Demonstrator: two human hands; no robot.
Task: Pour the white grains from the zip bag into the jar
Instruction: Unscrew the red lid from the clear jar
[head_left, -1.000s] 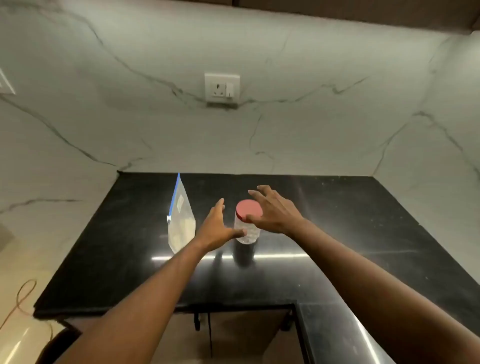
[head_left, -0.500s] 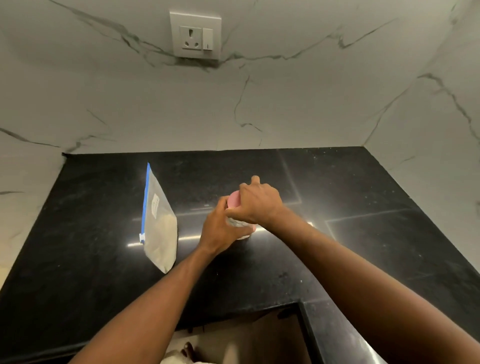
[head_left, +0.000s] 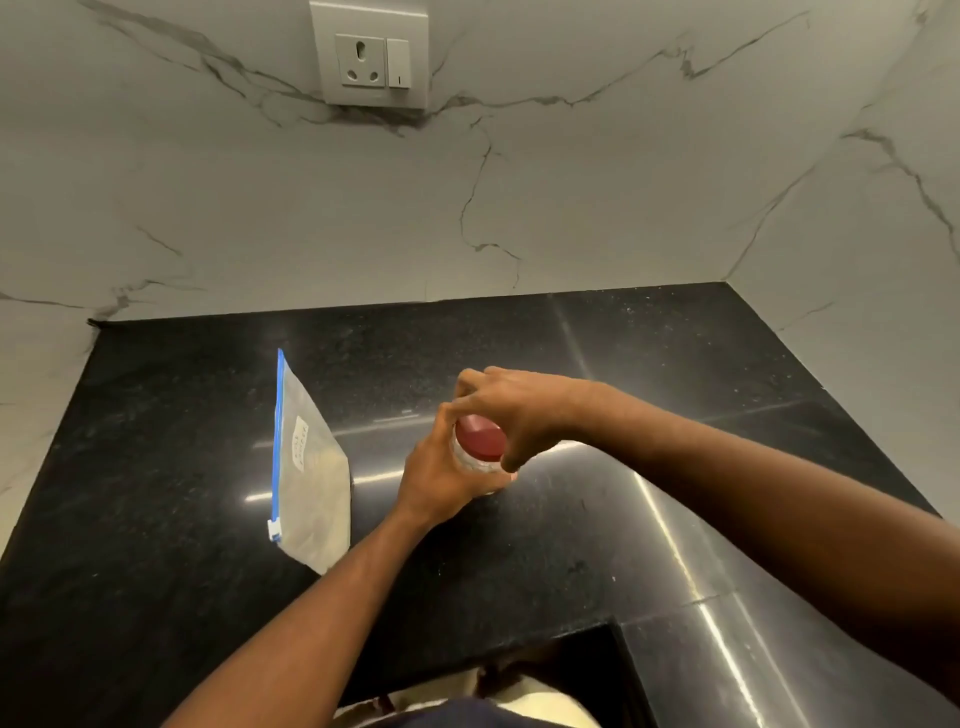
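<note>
A clear jar (head_left: 475, 462) with a red lid (head_left: 482, 437) stands in the middle of the black countertop (head_left: 675, 415). My left hand (head_left: 441, 478) wraps around the jar's body from the left. My right hand (head_left: 511, 410) comes from the right, its fingers closed around the rim of the red lid. The lid sits on the jar. To the left a zip bag (head_left: 311, 473) with a blue zip strip and white grains inside stands on the counter, with a small white label on its side. No hand touches the bag.
Marble walls close the counter at the back and right, with a socket and switch plate (head_left: 370, 54) on the back wall. The counter's front edge has a cut-out corner (head_left: 613, 623) near my body.
Both hands went from hovering open beside the jar to gripping it, left on the body, right on the lid. My head has moved closer and lower over the counter.
</note>
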